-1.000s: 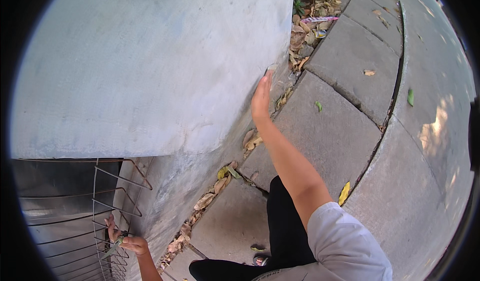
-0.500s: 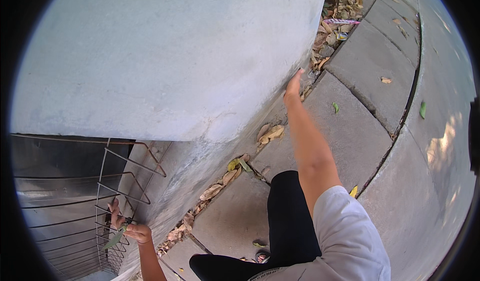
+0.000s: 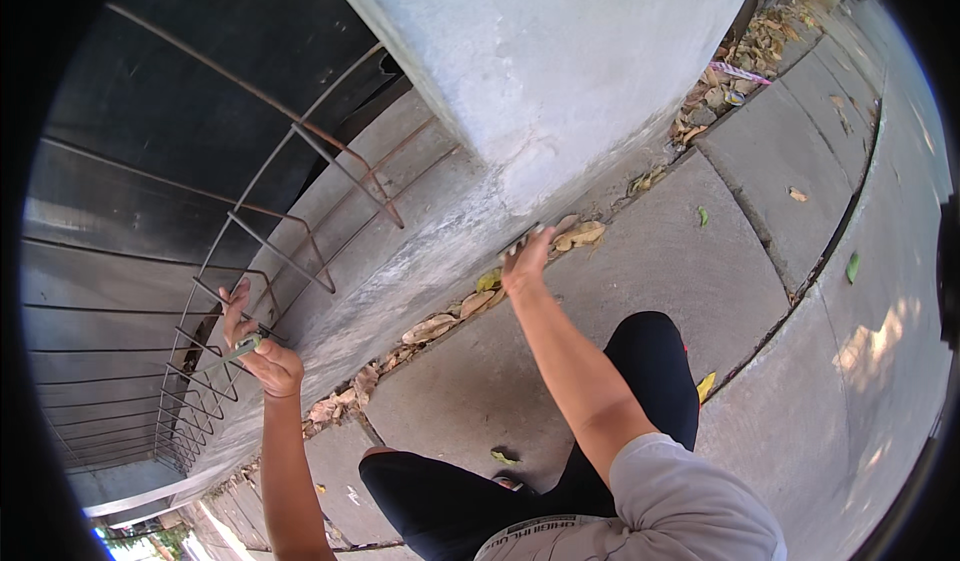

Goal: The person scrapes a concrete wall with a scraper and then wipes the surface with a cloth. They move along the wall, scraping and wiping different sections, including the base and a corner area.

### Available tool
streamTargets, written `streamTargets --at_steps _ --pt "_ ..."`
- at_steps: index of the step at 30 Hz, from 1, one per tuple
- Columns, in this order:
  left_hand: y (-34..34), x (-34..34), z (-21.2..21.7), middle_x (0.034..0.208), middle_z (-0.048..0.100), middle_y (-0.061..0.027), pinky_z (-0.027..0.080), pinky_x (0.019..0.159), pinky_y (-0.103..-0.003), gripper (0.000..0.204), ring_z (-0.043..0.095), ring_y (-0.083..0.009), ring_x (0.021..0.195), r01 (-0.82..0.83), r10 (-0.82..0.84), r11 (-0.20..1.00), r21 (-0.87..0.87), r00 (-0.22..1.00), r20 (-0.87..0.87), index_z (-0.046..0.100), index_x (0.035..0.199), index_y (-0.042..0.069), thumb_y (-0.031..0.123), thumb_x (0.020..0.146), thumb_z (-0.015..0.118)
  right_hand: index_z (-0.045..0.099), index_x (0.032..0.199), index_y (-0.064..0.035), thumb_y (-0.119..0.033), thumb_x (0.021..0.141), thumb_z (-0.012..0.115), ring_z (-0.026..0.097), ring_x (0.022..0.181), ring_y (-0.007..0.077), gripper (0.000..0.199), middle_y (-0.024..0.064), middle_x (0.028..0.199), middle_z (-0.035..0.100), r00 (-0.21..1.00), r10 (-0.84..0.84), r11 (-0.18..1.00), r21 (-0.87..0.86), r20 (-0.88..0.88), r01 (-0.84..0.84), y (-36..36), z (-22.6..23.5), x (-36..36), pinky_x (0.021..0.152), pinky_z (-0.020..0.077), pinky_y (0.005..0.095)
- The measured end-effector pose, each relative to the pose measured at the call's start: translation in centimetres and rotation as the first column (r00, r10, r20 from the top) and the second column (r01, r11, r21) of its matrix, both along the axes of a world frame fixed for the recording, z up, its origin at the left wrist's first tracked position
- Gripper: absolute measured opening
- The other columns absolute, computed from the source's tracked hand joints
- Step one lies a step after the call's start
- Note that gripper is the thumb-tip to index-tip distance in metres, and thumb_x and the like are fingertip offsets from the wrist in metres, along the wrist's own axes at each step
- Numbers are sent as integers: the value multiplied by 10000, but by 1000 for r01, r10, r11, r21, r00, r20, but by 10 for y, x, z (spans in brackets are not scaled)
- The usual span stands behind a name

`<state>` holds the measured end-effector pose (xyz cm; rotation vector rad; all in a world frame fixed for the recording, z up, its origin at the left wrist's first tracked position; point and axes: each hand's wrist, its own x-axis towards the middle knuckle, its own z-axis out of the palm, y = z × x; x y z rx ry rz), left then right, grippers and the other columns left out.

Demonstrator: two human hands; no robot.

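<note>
- The left hand (image 3: pixel 262 353) is to the lower left of the pale grey-white, smoothly plastered pillar (image 3: pixel 590 51), its index finger raised and the others bent, the grip nearly closed around a narrow, green, leaf-like strip (image 3: pixel 250 344).
- That strip sticks out past the hand on the side away from the pillar; its material is too small to tell.
- The right hand (image 3: pixel 527 261) is just below the pillar's near bottom corner, back turned up, fingers bent toward the low edge; how far they are open, and whether they have hold of anything, I cannot tell.
- Left of the pillar, a dark grey metal wire grille (image 3: pixel 298 126) with bent, open-ended loops juts out, partly rusted brown; the left hand overlaps it, contact unclear.
- Behind the grille is a dark, smooth panel (image 3: pixel 270 31) with a dull sheen.
- Below the pillar runs a rough, scuffed grey footing (image 3: pixel 370 271), leaving a narrow strip between grille and paving.
- Dry, curled brown leaves (image 3: pixel 430 329) line the foot of the footing; some lie just beside the right hand.
- Right of the pillar, broad, flat concrete paving slabs (image 3: pixel 660 251) give wide room, split by dark joints.
- Below the pillar, bent knees in black trousers (image 3: pixel 450 496) narrow the space between the forearms.
</note>
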<state>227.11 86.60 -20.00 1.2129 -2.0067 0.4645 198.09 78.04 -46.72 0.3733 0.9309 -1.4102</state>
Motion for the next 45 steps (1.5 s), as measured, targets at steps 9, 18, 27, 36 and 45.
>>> streamTargets --at_steps 9,18,27,36,45 --pt "-3 5 -2 1219 509 -230 292 1134 -547 499 566 -371 1142 15 -14 999 -33 1000 24 386 1244 -72 361 1050 231 69 1564 -80 -670 980 169 109 1497 280 836 152 1612 118 988 103 995 -11 116 -102 65 39 138 1209 132 461" --pt "8 13 -4 1207 537 -251 279 1122 -600 457 568 -409 1138 28 -28 999 -35 1000 9 367 1251 -50 352 1056 273 121 1547 -27 -611 1008 205 147 1487 270 799 136 1586 208 998 -44 996 73 45 41 51 83 102 1223 76 422" --pt "3 6 4 1209 530 -200 297 1124 -599 344 578 -367 1136 67 -65 994 -90 998 22 434 1130 3 313 1055 307 135 1542 -32 -637 997 169 186 1472 286 815 151 1578 209 1000 -4 1000 -31 15 4 51 50 105 1213 160 415" --pt "5 9 3 1234 511 -225 287 1125 -598 354 535 -408 1171 91 -88 995 -49 995 52 428 1155 -18 301 1052 313 -10 1554 -48 -657 984 229 4 1510 261 868 133 1633 5 987 102 994 -38 122 -98 93 110 182 1222 48 400" --pt "1 5 7 1207 527 -195 290 1126 -597 296 576 -362 1134 117 -114 988 -103 993 34 459 1096 1 269 1044 344 40 1553 -21 -730 942 237 54 1506 286 956 161 1630 21 994 97 984 -144 -52 -104 116 137 204 1214 53 397"
